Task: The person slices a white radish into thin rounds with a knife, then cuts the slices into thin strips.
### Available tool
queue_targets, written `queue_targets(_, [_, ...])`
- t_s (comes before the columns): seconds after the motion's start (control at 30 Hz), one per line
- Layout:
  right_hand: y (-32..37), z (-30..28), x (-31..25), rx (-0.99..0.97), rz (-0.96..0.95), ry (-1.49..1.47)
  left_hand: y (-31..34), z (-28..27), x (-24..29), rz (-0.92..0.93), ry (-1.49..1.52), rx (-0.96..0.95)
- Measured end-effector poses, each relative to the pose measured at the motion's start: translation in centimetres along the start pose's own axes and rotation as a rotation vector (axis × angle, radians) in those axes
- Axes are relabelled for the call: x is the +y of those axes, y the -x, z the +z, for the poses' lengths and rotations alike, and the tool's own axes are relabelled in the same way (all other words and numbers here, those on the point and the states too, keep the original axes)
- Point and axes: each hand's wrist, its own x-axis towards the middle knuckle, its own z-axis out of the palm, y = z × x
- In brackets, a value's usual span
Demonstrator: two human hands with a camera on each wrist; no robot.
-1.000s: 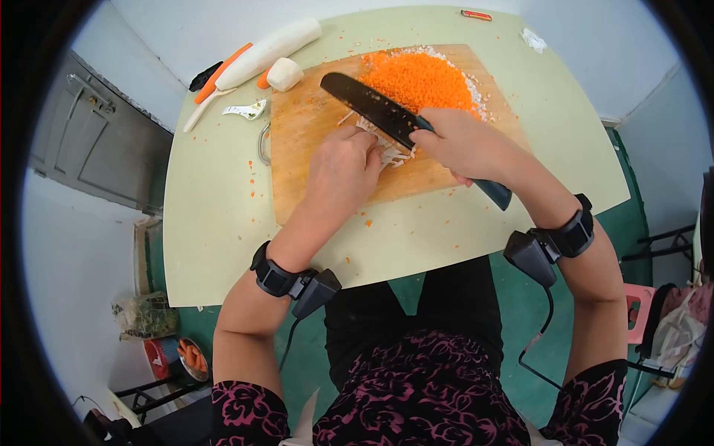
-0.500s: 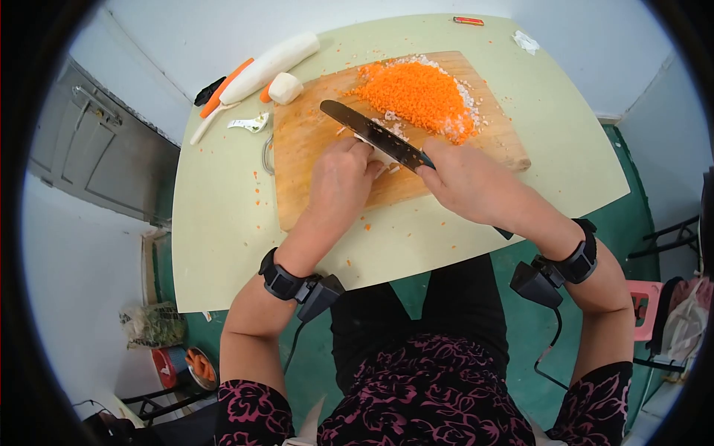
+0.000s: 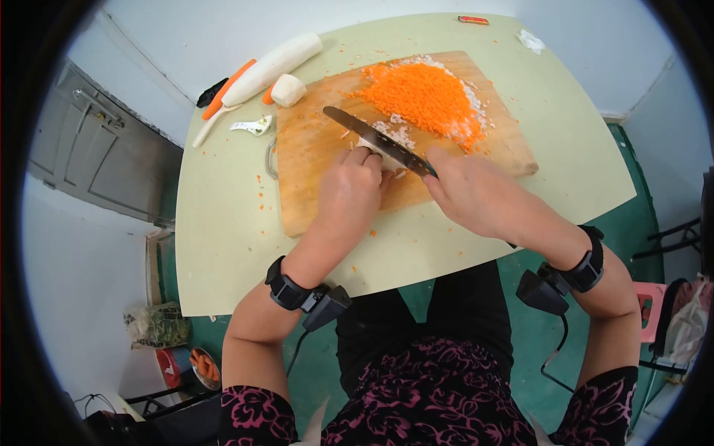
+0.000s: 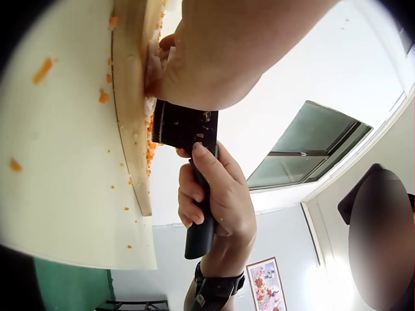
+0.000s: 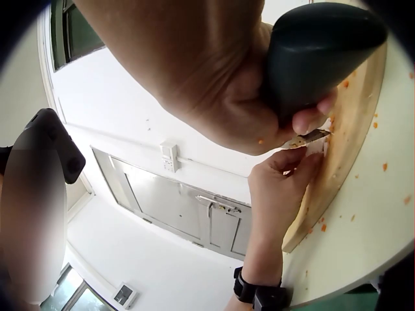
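My right hand (image 3: 476,189) grips the dark handle (image 4: 200,236) of a broad black kitchen knife (image 3: 364,132), its blade slanting across the wooden cutting board (image 3: 301,182). Close beside the blade, my left hand (image 3: 349,189) holds a bunch of white strips (image 4: 155,65), apparently radish, down on the board with curled fingers. The fingers hide most of the bunch. Small white bits (image 3: 401,135) lie just beyond the blade. Farther back on the board is a heap of finely diced carrot (image 3: 420,97), with white dice along its edge.
Left of the board lie a long peeled white radish (image 3: 275,68), a carrot (image 3: 229,83), a white spoon (image 3: 251,125) and a peeler (image 3: 212,125). A white radish chunk (image 3: 288,90) sits at the board's corner. A red cutter (image 3: 473,20) and crumpled tissue (image 3: 531,41) lie at the back.
The knife and right hand have come lower and nearer the body, with the blade now beside the left fingers. More white bits show between blade and carrot heap. The left hand keeps its hold.
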Motion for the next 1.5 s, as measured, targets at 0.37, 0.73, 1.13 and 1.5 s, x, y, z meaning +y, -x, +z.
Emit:
queue_targets(0.37, [-2.3,1.1,0.4,-0.086,0.026,-0.051,0.1,0.3,-0.1,0.011,-0.006,-0.029])
queue_targets(0.73, [-2.4,-0.8,0.7,-0.139,0.103,-0.07,-0.5,-0.6,-0.5,-0.049,0.066,0.039])
queue_targets(1.13, [-2.4,-1.2,-0.5,-0.271,0.212,-0.119,-2.0,-1.0,-5.1,-0.467,0.185,-0.054])
queue_targets(1.5, [-2.4,-1.0,-0.8,-0.261,0.22,-0.126,-1.2,0.4,-5.4,-0.348,0.052,-0.086])
